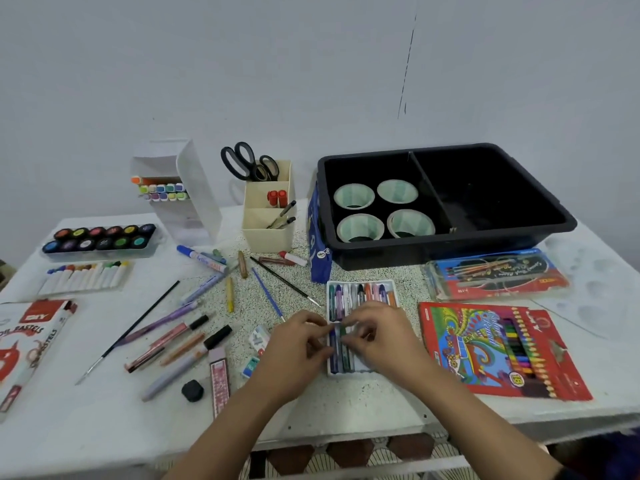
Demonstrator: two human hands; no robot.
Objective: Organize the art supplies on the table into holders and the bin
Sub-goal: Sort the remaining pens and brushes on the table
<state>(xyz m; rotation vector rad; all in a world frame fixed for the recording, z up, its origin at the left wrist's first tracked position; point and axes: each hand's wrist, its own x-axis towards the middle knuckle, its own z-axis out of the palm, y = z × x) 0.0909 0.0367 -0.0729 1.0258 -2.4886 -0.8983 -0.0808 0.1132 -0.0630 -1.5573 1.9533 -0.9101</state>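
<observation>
Tabletop, white and speckled, meets plain pale wall behind.

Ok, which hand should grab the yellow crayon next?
Probably left. The yellow crayon lies left of the crayon tray, nearer the left hand; the right hand would have to cross over.

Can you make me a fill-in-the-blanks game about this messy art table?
1. The black bin holds ____ rolls of tape.
2. The scissors stand in the cream holder, handles pointing ____.
3. The left hand and right hand pinch a crayon in the ____ tray.
Missing words: four; up; white.
</observation>
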